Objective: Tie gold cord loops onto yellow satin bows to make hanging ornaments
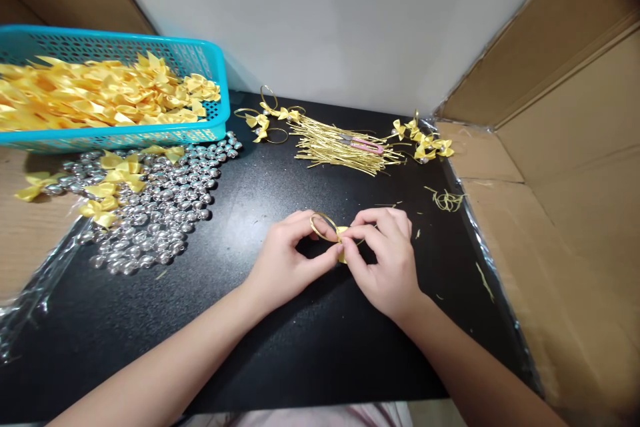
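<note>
Over the middle of the black table, my left hand (287, 250) pinches a small yellow ribbon bow (342, 257) between thumb and forefinger. A ring of gold twist-tie wire (325, 215) stands up from the bow beside my left fingers. From the other side, the thumb and forefinger of my right hand (387, 257) close on the middle of the same bow, and a bit of gold wire shows under those fingers. My fingertips cover the bow's centre, so I cannot tell whether a bead sits there.
A blue basket (225, 93) of yellow bows stands back left, with silver beads (150, 233) and loose bows (123, 170) before it. Gold wire strips (330, 147) lie behind my hands, pink-handled snippers (367, 145) on top. Finished bow rings (260, 121) flank them. Cardboard walls (575, 113) rise right.
</note>
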`<state>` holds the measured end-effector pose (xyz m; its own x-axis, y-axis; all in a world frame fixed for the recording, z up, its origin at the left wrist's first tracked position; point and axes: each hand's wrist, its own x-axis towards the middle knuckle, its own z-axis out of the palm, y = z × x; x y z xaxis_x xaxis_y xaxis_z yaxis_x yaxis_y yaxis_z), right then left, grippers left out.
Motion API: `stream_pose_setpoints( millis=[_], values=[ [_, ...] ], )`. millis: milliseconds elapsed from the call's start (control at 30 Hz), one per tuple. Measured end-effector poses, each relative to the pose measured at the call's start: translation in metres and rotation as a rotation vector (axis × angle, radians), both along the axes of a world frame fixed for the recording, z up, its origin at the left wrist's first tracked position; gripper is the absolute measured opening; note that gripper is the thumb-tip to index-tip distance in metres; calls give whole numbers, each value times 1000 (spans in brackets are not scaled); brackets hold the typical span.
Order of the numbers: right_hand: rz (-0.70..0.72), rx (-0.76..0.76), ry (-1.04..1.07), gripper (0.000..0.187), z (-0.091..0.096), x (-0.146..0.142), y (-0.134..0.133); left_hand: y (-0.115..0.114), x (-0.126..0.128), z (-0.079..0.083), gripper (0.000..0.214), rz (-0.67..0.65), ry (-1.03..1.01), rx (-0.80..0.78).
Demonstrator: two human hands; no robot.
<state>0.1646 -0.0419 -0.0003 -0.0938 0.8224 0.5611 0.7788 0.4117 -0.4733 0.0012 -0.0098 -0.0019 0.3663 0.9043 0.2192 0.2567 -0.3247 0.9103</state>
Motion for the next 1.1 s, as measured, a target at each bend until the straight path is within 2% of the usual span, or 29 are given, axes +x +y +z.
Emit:
stream_pose_setpoints(
  millis=[267,433,500,600,733,1100],
  values=[
    [4,12,13,12,0,-1,0,0,1,-2,11,22,-78,-167],
    [-85,153,37,6,7,2,0,2,1,-2,11,-7,-131,-213],
    [-74,180,43,4,10,3,0,3,1,-2,11,-11,-133,-230],
    [-6,113,0,7,12,4,0,3,0,-2,12,-20,-135,-243],
    [12,30,-15,4,10,5,1,3,0,-1,10,-30,-148,-253],
    [112,47,-185,9,3,10,2,3,-2,1,10,-54,13,-218]
  ],
)
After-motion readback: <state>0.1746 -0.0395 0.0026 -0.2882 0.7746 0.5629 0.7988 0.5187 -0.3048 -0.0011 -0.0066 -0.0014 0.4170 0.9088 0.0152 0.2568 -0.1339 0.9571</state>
